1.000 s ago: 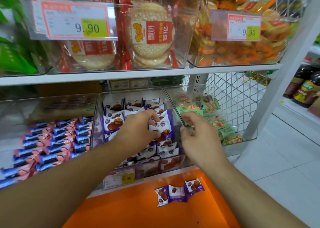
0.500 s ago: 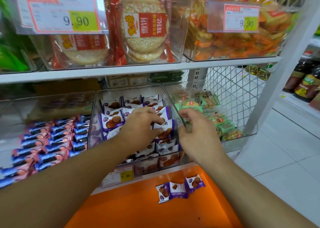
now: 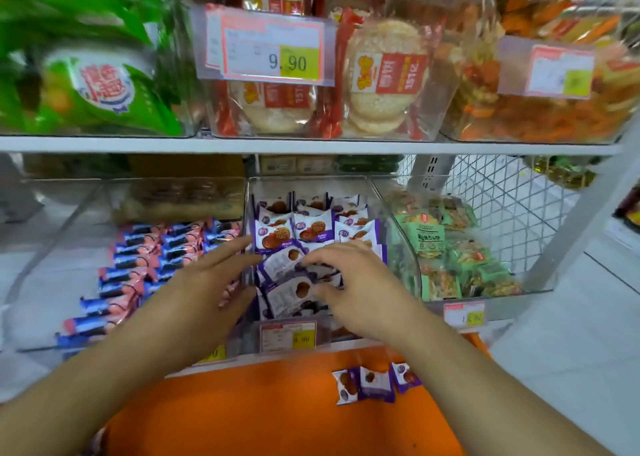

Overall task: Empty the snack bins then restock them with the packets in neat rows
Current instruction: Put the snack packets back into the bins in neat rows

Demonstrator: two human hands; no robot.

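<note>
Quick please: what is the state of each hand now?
Left hand: open, fingers straight, holding nothing.
Right hand: open, fingers resting on purple packets.

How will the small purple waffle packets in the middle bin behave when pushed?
The purple packets look glossy, so they probably slide over each other. Several lie tilted near the hands, left and right, so rows may topple easily. They seem small and light.

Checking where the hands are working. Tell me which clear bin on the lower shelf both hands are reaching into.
The middle bin, holding purple-and-white waffle packets. The left hand and right hand meet over it; the blue-and-pink bars' bin and the green packets' bin flank it.
</note>
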